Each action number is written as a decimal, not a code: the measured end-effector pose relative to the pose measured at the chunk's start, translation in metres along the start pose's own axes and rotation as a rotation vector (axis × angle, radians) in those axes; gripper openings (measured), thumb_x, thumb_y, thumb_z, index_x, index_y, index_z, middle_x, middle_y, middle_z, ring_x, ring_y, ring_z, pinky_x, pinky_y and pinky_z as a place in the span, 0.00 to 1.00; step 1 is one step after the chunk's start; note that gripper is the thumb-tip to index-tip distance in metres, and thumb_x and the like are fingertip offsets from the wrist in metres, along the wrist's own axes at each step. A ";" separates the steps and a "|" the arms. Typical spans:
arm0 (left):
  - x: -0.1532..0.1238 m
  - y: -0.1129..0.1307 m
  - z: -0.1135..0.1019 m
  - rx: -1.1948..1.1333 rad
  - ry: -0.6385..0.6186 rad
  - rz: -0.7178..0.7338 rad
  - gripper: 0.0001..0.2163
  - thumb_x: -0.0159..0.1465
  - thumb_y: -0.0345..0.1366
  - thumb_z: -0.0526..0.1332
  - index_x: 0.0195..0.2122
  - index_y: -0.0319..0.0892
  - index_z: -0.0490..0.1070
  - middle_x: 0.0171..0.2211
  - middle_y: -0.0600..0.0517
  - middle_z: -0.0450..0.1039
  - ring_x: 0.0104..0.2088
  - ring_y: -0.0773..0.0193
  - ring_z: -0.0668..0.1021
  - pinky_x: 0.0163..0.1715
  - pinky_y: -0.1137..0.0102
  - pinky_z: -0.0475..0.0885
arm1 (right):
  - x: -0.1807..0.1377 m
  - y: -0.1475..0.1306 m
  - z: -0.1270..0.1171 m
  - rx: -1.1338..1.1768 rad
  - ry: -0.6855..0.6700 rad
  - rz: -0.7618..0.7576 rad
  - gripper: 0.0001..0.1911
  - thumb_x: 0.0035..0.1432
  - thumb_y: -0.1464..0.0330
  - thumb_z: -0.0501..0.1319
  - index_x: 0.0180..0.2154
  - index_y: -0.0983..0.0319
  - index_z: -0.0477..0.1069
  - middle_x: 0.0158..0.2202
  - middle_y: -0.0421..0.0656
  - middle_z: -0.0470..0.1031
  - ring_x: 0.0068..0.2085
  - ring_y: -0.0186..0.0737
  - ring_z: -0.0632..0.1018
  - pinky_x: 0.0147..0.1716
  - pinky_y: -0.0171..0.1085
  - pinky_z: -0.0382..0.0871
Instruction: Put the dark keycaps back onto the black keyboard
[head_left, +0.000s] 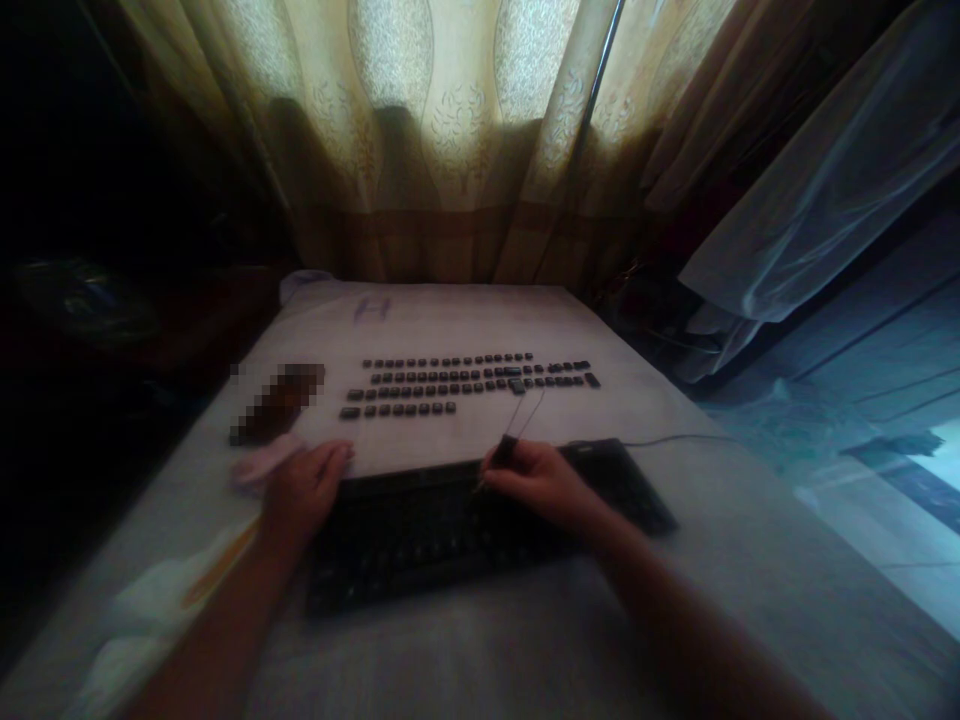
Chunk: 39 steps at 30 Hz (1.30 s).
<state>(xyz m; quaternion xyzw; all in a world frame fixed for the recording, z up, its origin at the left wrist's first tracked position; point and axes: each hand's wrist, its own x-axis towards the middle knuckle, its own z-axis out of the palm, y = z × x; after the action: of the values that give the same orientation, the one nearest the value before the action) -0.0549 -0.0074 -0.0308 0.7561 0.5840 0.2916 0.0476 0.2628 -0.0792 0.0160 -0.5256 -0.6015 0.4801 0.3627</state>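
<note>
A black keyboard (435, 555) lies in front of me, slightly turned, with its cable running off to the right. Over its upper middle, my right hand (536, 480) is closed on a small wire keycap puller (509, 448). The puller's dark body sits between thumb and fingers, and two thin wires point away from me. My left hand (306, 490) rests at the keyboard's upper left corner, fingers loosely bent and holding nothing visible. It lies against a pink cloth (259, 462). Beyond the keyboard, several loose black keycaps (427, 377) are laid out in rows.
A brown object (289, 395), partly pixelated, lies on the white-covered table (450, 320) at left. Nearer me are a yellow-orange stick-like item (221, 567) and pale crumpled material (154, 595). Curtains (450, 150) hang behind the table.
</note>
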 end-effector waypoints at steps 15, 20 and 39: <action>0.000 0.005 -0.001 0.017 -0.038 -0.030 0.21 0.65 0.49 0.47 0.39 0.45 0.77 0.37 0.50 0.82 0.38 0.56 0.80 0.40 0.65 0.73 | -0.005 0.000 0.008 -0.243 -0.168 -0.125 0.04 0.59 0.71 0.59 0.34 0.62 0.72 0.32 0.40 0.76 0.35 0.38 0.76 0.38 0.36 0.70; 0.000 0.003 0.000 0.018 -0.036 -0.041 0.22 0.65 0.49 0.47 0.40 0.41 0.77 0.37 0.47 0.82 0.37 0.55 0.80 0.40 0.64 0.73 | -0.005 -0.001 0.014 -0.546 -0.185 -0.260 0.05 0.61 0.72 0.59 0.33 0.63 0.73 0.32 0.43 0.76 0.34 0.37 0.76 0.36 0.35 0.69; -0.003 0.006 0.004 0.051 -0.043 0.012 0.19 0.67 0.43 0.47 0.38 0.42 0.78 0.36 0.48 0.82 0.37 0.56 0.80 0.41 0.65 0.71 | -0.018 0.026 0.041 -0.802 0.106 -0.457 0.10 0.64 0.71 0.51 0.30 0.60 0.66 0.25 0.42 0.73 0.25 0.37 0.73 0.26 0.33 0.64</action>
<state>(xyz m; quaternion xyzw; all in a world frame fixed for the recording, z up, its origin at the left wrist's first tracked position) -0.0483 -0.0108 -0.0329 0.7666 0.5856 0.2605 0.0393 0.2350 -0.1048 -0.0192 -0.5023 -0.8205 0.0900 0.2577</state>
